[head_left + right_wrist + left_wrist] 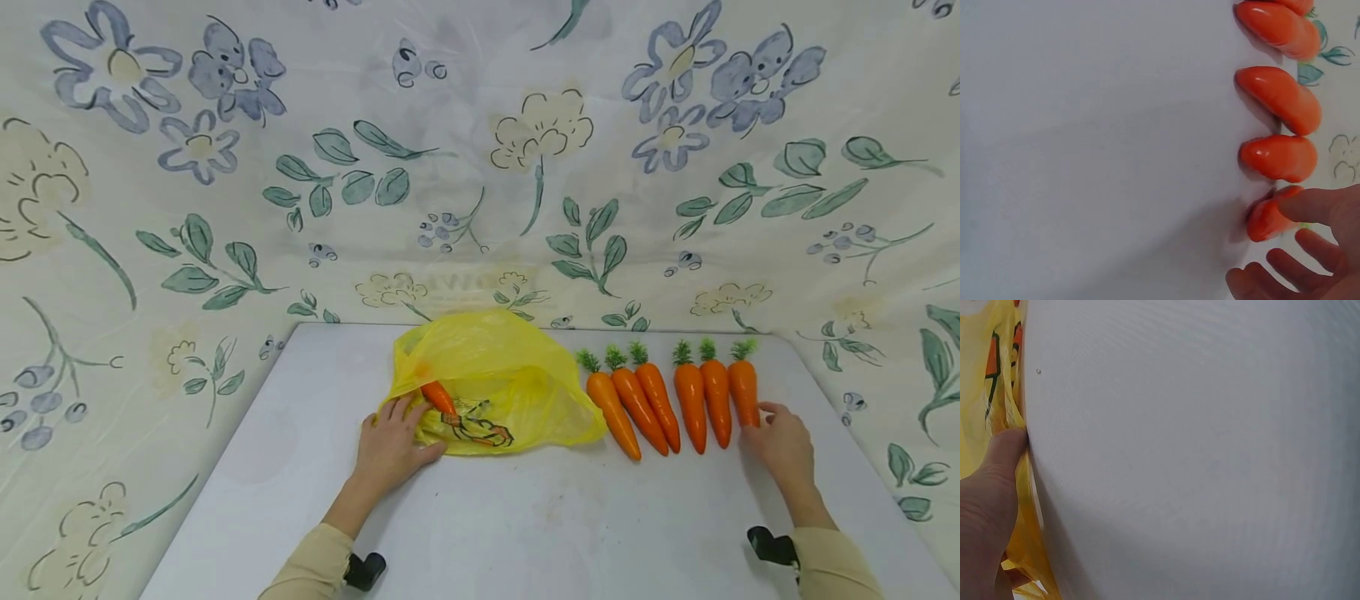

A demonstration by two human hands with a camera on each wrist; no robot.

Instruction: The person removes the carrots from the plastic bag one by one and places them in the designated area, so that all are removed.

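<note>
A yellow plastic bag (517,408) lies with its mouth toward me, one orange carrot (438,397) showing inside. At the bag's left edge my left hand (393,446) touches the rim, its fingers on the upper side and the thumb (1007,453) against the lower edge. My right hand (783,446) is at the tip of the rightmost carrot (742,387). Its thumb (1310,205) lies on that carrot and the index finger is at the other side; the remaining fingers are spread. The carrots have green frilly tops.
Left of the right hand's carrot, two more carrots (690,400) lie close together. Another group of three carrots (615,408) lies beside the bag's right end. All rest on a white table (555,533), with a flowered cloth (465,167) behind it.
</note>
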